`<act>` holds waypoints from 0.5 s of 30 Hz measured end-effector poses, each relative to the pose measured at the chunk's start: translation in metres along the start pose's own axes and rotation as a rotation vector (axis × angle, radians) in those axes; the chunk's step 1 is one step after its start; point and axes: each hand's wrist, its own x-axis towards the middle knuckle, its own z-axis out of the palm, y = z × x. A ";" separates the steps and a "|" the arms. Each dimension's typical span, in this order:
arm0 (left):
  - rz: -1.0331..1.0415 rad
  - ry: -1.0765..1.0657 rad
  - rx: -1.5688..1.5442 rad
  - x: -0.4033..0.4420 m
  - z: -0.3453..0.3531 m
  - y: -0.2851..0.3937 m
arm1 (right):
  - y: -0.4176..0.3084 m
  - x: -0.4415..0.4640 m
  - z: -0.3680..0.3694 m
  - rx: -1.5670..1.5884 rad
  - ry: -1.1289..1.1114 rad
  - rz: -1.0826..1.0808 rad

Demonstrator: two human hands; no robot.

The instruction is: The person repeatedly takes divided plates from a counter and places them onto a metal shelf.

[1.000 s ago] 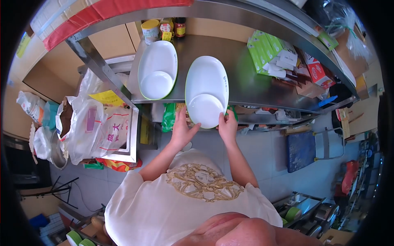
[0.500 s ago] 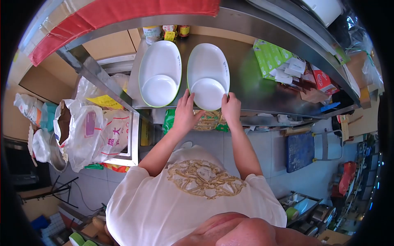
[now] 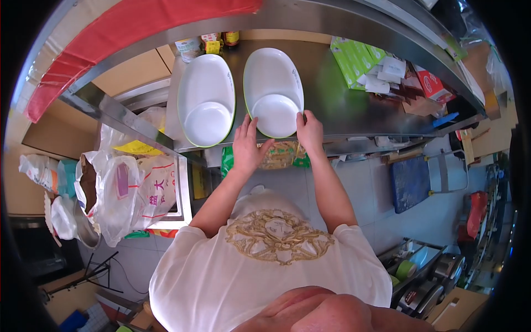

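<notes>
Two oval white plates with green rims lie side by side on the steel counter (image 3: 326,113). Each has a round compartment at its near end. The right plate (image 3: 273,77) has my left hand (image 3: 247,146) at its lower left edge, fingers spread and thumb apart. My right hand (image 3: 311,133) touches the lower right edge of that plate, its fingers close together; its thumb is mostly hidden. The left plate (image 3: 206,83) lies a little to the left of my left hand, untouched.
Green boxes (image 3: 354,61) and a red box (image 3: 433,86) stand on the counter's right. Jars (image 3: 189,50) sit behind the left plate. Plastic bags (image 3: 119,185) fill the left side. A steel beam (image 3: 310,23) crosses above. A green package (image 3: 279,155) lies below the counter edge.
The right plate has moved away from my body and come down onto the counter beside the left one. Both hands moved forward with it, and my left hand's fingers now rest at its edge.
</notes>
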 end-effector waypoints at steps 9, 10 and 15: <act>0.026 -0.027 -0.006 0.002 -0.001 -0.002 | 0.004 0.002 0.006 -0.015 0.038 0.032; 0.035 -0.021 0.001 0.003 0.000 -0.002 | 0.004 0.002 0.005 -0.015 0.034 0.031; 0.067 -0.025 0.026 0.005 -0.002 -0.004 | 0.002 0.002 0.008 0.004 0.078 0.057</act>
